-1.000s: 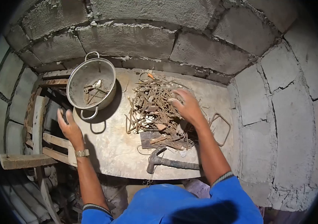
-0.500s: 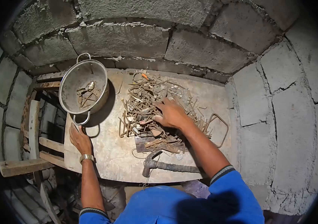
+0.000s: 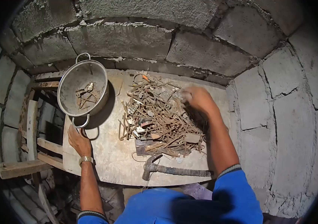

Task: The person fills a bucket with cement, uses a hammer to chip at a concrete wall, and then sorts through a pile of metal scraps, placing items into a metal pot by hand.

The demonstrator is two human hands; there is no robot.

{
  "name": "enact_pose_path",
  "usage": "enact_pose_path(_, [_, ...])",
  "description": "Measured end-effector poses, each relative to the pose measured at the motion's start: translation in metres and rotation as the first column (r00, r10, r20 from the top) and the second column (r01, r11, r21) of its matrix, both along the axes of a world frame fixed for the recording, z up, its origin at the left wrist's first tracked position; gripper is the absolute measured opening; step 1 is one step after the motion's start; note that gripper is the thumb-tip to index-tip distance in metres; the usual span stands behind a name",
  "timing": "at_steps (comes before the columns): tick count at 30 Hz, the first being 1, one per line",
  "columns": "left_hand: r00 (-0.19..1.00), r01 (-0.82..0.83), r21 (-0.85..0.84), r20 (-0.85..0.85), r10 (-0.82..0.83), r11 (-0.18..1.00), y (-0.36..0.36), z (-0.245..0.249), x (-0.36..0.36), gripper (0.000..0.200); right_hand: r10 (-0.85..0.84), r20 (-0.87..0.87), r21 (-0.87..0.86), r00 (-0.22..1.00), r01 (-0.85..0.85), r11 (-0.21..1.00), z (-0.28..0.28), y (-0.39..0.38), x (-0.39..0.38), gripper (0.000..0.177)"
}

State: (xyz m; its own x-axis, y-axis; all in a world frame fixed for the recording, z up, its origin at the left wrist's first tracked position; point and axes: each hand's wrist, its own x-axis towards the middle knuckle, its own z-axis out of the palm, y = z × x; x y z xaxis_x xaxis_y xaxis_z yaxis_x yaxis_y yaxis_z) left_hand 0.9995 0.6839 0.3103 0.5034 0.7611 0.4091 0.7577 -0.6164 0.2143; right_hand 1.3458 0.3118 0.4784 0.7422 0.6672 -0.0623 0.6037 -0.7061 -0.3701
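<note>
A heap of rusty nails and metal scraps point(image 3: 162, 115) covers the middle of the pale board. My right hand point(image 3: 198, 99) is over the heap's upper right edge, blurred by motion; what its fingers hold, if anything, cannot be made out. At the left, a metal pot point(image 3: 64, 89) with two loop handles leans tilted and has a few rusty pieces point(image 3: 87, 96) inside. Just under its lower handle is my left hand point(image 3: 79, 142), its fingertips partly hidden by the handle. A hammer point(image 3: 177, 170) with a wrapped handle lies below the heap.
The pale board point(image 3: 110, 160) is bounded by a block wall point(image 3: 117, 41) behind and another block wall point(image 3: 293, 123) at the right. Wooden bars point(image 3: 33, 130) stand and cross at the left. An orange piece point(image 3: 146, 78) sits at the heap's top.
My right hand has moved from the heap's middle to its upper right side. Scraps now lie spread toward the lower right, and the wire loop there is out of sight. My left hand remains by the pot.
</note>
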Motion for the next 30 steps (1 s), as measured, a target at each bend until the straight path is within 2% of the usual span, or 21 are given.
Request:
enact_pose_path(1, [1.0, -0.001, -0.011, 0.001, 0.001, 1.0, -0.001, 0.0, 0.001, 0.045, -0.098, 0.085, 0.103, 0.992, 0.089, 0.991, -0.014, 0.014, 0.014, 0.034])
enact_pose_path(2, [1.0, -0.002, -0.008, -0.001, 0.002, 1.0, -0.002, 0.002, 0.002, 0.045, -0.098, 0.082, 0.105, 0.992, 0.089, 0.99, -0.027, 0.026, 0.027, 0.034])
enact_pose_path(4, [1.0, -0.009, -0.009, -0.012, 0.009, 1.0, -0.005, 0.007, 0.003, 0.046, 0.059, 0.094, 0.059, 0.994, -0.065, 0.996, -0.047, 0.05, 0.043, 0.035])
enact_pose_path(5, [1.0, -0.018, -0.006, -0.016, 0.018, 1.0, -0.007, 0.009, 0.004, 0.046, 0.067, 0.09, 0.062, 0.994, -0.073, 0.995, -0.055, 0.059, 0.042, 0.035])
enact_pose_path(7, [1.0, 0.0, -0.01, -0.01, 0.0, 1.0, -0.008, 0.013, 0.005, 0.047, 0.234, 0.098, 0.056, 0.967, -0.24, 0.969, -0.067, 0.078, 0.037, 0.045])
enact_pose_path(8, [1.0, -0.01, -0.01, -0.018, 0.01, 1.0, -0.009, 0.015, 0.005, 0.047, 0.244, 0.091, 0.058, 0.965, -0.25, 0.967, -0.072, 0.086, 0.032, 0.045])
enact_pose_path(10, [1.0, 0.007, -0.036, -0.009, -0.007, 0.999, -0.011, 0.02, 0.007, 0.046, 0.339, 0.076, 0.124, 0.938, -0.346, 0.93, -0.082, 0.093, 0.017, 0.055])
enact_pose_path(11, [1.0, 0.009, -0.047, 0.005, -0.009, 0.999, -0.011, 0.02, 0.007, 0.046, 0.363, 0.215, -0.067, 0.907, -0.357, 0.932, -0.088, 0.092, 0.007, 0.059])
enact_pose_path(12, [1.0, 0.006, -0.048, 0.007, -0.006, 0.999, -0.011, 0.019, 0.006, 0.046, 0.366, 0.215, -0.069, 0.906, -0.359, 0.931, -0.089, 0.089, 0.003, 0.059])
enact_pose_path(14, [1.0, -0.001, -0.034, 0.007, 0.002, 0.999, -0.01, 0.019, 0.007, 0.046, 0.397, 0.039, -0.09, 0.917, -0.392, 0.916, -0.084, 0.085, -0.005, 0.056])
enact_pose_path(15, [1.0, -0.005, -0.035, 0.011, 0.005, 0.999, -0.01, 0.018, 0.007, 0.046, 0.346, 0.066, -0.042, 0.936, -0.344, 0.938, -0.086, 0.077, -0.018, 0.042])
enact_pose_path(16, [1.0, -0.009, -0.032, 0.002, 0.009, 0.999, -0.01, 0.017, 0.007, 0.046, 0.348, 0.068, -0.044, 0.935, -0.346, 0.937, -0.078, 0.071, -0.027, 0.042])
enact_pose_path(18, [1.0, -0.017, -0.029, -0.007, 0.017, 0.999, -0.01, 0.015, 0.007, 0.047, 0.3, -0.029, -0.05, 0.954, -0.301, 0.952, -0.048, 0.056, -0.041, 0.028])
enact_pose_path(22, [1.0, 0.002, -0.032, -0.004, -0.002, 0.999, -0.011, 0.018, 0.006, 0.048, 0.338, -0.047, 0.029, 0.94, -0.337, 0.941, -0.032, 0.026, -0.06, 0.022])
enact_pose_path(24, [1.0, 0.005, -0.043, -0.008, -0.006, 0.999, -0.012, 0.019, 0.007, 0.048, 0.411, -0.135, 0.039, 0.901, -0.41, 0.911, -0.025, 0.013, -0.058, 0.029])
enact_pose_path(25, [1.0, 0.004, -0.036, -0.009, -0.005, 0.999, -0.012, 0.019, 0.008, 0.049, 0.529, -0.117, 0.046, 0.841, -0.527, 0.849, -0.013, 0.01, -0.053, 0.028])
enact_pose_path(26, [1.0, 0.005, -0.029, -0.01, -0.005, 1.0, -0.012, 0.018, 0.007, 0.05, 0.528, -0.12, 0.048, 0.841, -0.526, 0.849, -0.001, 0.012, -0.048, 0.028])
enact_pose_path(28, [1.0, -0.006, -0.023, -0.023, 0.005, 1.0, -0.013, 0.018, 0.007, 0.05, 0.361, -0.353, -0.104, 0.863, -0.42, 0.902, 0.019, 0.017, -0.033, 0.027])
enact_pose_path(30, [1.0, -0.015, -0.017, -0.026, 0.015, 1.0, -0.013, 0.017, 0.009, 0.051, 0.204, -0.149, -0.065, 0.968, -0.215, 0.974, 0.0, 0.031, -0.008, 0.025])
